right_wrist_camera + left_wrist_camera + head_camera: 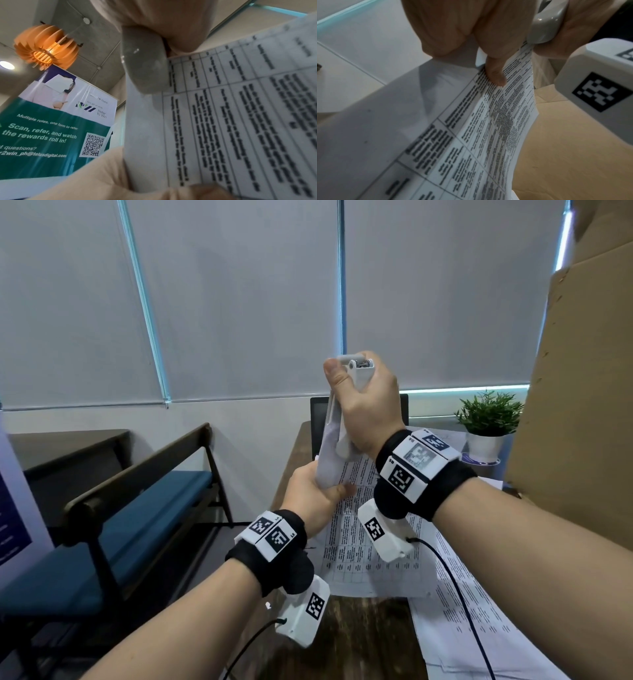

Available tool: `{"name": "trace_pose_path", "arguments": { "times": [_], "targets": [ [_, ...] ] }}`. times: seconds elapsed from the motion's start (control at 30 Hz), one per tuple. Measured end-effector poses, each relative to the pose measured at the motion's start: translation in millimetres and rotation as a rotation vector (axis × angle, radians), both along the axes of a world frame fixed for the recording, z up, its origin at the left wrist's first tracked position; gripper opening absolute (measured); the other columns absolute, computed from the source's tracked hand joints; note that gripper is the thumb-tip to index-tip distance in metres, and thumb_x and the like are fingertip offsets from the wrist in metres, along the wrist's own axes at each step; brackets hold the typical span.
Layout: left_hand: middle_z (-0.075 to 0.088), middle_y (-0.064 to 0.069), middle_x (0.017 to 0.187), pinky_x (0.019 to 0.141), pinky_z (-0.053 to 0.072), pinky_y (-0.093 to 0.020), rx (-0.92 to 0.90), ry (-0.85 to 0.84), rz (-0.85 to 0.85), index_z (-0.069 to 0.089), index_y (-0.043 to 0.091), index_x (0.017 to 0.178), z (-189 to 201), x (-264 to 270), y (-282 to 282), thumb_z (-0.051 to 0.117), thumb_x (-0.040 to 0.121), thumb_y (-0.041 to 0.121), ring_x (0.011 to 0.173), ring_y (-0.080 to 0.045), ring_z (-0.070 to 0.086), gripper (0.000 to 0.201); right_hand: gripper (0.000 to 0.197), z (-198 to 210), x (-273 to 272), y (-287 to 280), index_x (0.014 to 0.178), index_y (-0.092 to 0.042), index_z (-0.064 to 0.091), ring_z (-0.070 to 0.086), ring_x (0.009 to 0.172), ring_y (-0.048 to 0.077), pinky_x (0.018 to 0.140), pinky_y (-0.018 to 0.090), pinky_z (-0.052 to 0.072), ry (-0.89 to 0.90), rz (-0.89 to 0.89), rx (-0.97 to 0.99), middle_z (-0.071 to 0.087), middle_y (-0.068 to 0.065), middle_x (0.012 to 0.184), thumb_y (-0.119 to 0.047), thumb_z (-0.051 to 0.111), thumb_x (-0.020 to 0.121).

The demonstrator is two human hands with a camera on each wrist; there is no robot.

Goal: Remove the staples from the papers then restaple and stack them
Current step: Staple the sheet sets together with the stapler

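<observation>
My right hand [359, 402] grips a white stapler [356, 371] held upright in the air, its nose pointing down onto the top corner of a printed paper set [346, 474]. My left hand [315, 494] pinches that same set just below the stapler, thumb on the printed side. In the left wrist view my fingers [494, 73] hold the paper set [471, 135], and the stapler [544, 24] shows at the top. The right wrist view has the stapler [144, 65] closed over the paper set's [240, 121] corner.
More printed sheets [462, 611] lie on the dark wooden table [359, 642]. A potted plant [486, 422] stands at the back right, beside a tall cardboard box [582, 405]. A blue bench [102, 542] is on the left. A laptop screen [320, 412] stands behind my hands.
</observation>
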State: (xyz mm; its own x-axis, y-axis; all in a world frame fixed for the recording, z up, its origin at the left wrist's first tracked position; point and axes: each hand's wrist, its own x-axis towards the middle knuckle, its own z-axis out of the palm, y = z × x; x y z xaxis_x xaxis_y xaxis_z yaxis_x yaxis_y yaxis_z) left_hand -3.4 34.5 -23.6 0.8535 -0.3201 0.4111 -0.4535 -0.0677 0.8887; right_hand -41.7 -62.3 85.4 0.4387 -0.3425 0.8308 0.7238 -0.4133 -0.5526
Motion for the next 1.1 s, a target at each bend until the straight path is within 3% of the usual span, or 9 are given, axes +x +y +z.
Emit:
{"name": "trace_pose_path", "arguments": {
  "times": [0.13, 0.3, 0.5, 0.6, 0.67, 0.8, 0.9, 1.03, 1.1],
  "targets": [
    [0.076, -0.004, 0.089, 0.081, 0.059, -0.040, -0.040, 0.058, -0.002, 0.068, 0.009, 0.093, -1.4, 3.6, 0.6, 0.078, 0.078, 0.003, 0.086, -0.025, 0.072, 0.019, 0.018, 4.4, 1.9, -11.4, 0.090, -0.027, 0.058, 0.061, 0.082, 0.011, 0.086, 0.034, 0.051, -0.002, 0.015, 0.064, 0.063, -0.010, 0.086, -0.044, 0.065, 0.087],
    [0.076, -0.006, 0.095, 0.090, 0.055, -0.046, -0.110, 0.190, 0.013, 0.071, 0.016, 0.094, -9.7, 13.0, 3.6, 0.078, 0.076, 0.004, 0.093, -0.025, 0.072, 0.022, 0.018, 7.0, -7.3, -41.0, 0.092, -0.030, 0.056, 0.059, 0.084, 0.008, 0.088, 0.034, 0.051, 0.026, -0.081, 0.072, 0.060, -0.013, 0.088, -0.047, 0.063, 0.089],
    [0.073, -0.015, 0.098, 0.068, 0.060, -0.039, -0.324, 0.468, 0.043, 0.064, -0.001, 0.111, -15.6, 18.3, -12.3, 0.060, 0.089, -0.006, 0.083, -0.026, 0.072, 0.023, 0.032, -29.2, -28.5, -107.3, 0.095, -0.016, 0.053, 0.058, 0.075, 0.017, 0.068, 0.033, 0.048, 0.505, -0.213, 0.020, 0.057, -0.002, 0.082, -0.048, 0.056, 0.093],
    [0.072, -0.017, 0.106, 0.088, 0.054, -0.051, -0.208, 0.555, -0.005, 0.064, -0.002, 0.115, -31.1, 18.2, -37.9, 0.063, 0.089, 0.000, 0.094, -0.033, 0.070, 0.026, 0.028, -57.4, -46.0, -143.4, 0.085, -0.009, 0.054, 0.062, 0.080, 0.027, 0.071, 0.034, 0.050, 0.875, -0.241, -0.010, 0.060, 0.005, 0.077, -0.036, 0.058, 0.095],
    [0.073, -0.015, 0.097, 0.082, 0.058, -0.040, -0.049, 0.541, -0.026, 0.065, 0.000, 0.103, -47.0, 15.8, -58.9, 0.069, 0.087, 0.005, 0.084, -0.024, 0.071, 0.017, 0.033, -77.7, -56.1, -167.1, 0.088, -0.003, 0.053, 0.063, 0.083, 0.030, 0.079, 0.041, 0.053, 1.101, -0.272, -0.015, 0.066, 0.014, 0.088, -0.035, 0.062, 0.090],
    [0.074, -0.007, 0.098, 0.093, 0.053, -0.043, 0.338, 0.521, -0.060, 0.064, 0.000, 0.110, -86.5, 15.7, -105.0, 0.077, 0.082, 0.020, 0.093, -0.024, 0.069, 0.037, 0.032, -112.8, -78.7, -202.8, 0.091, -0.006, 0.058, 0.058, 0.061, 0.020, 0.054, 0.018, 0.041, 1.452, -0.345, -0.151, 0.065, 0.008, 0.079, -0.038, 0.064, 0.088],
    [0.069, -0.012, 0.105, 0.086, 0.054, -0.034, 0.583, 0.401, 0.006, 0.061, -0.003, 0.106, -98.6, 13.6, -134.4, 0.078, 0.080, 0.021, 0.092, -0.027, 0.066, 0.039, 0.028, -131.4, -98.4, -216.5, 0.078, -0.014, 0.052, 0.044, 0.048, 0.013, 0.040, 0.014, 0.028, 1.594, -0.385, -0.204, 0.051, 0.001, 0.063, -0.037, 0.059, 0.092],
    [0.057, -0.012, 0.116, 0.085, 0.050, -0.033, 1.036, 0.226, 0.101, 0.052, 0.008, 0.116, -87.4, 4.7, -151.0, 0.073, 0.077, 0.044, 0.107, -0.028, 0.058, 0.057, 0.028, -140.8, -102.2, -229.3, 0.106, -0.012, 0.059, 0.046, 0.054, 0.013, 0.049, 0.020, 0.033, 1.638, -0.378, -0.191, 0.062, 0.004, 0.078, -0.038, 0.056, 0.095],
    [0.061, -0.009, 0.103, 0.075, 0.053, -0.030, 1.063, 0.251, 0.067, 0.053, 0.007, 0.119, -84.5, 7.4, -156.6, 0.074, 0.078, 0.043, 0.105, -0.028, 0.062, 0.059, 0.029, -143.8, -98.6, -232.8, 0.099, -0.013, 0.056, 0.048, 0.056, 0.012, 0.052, 0.021, 0.034, 1.654, -0.377, -0.225, 0.059, 0.003, 0.076, -0.042, 0.055, 0.095]
  ]
}}
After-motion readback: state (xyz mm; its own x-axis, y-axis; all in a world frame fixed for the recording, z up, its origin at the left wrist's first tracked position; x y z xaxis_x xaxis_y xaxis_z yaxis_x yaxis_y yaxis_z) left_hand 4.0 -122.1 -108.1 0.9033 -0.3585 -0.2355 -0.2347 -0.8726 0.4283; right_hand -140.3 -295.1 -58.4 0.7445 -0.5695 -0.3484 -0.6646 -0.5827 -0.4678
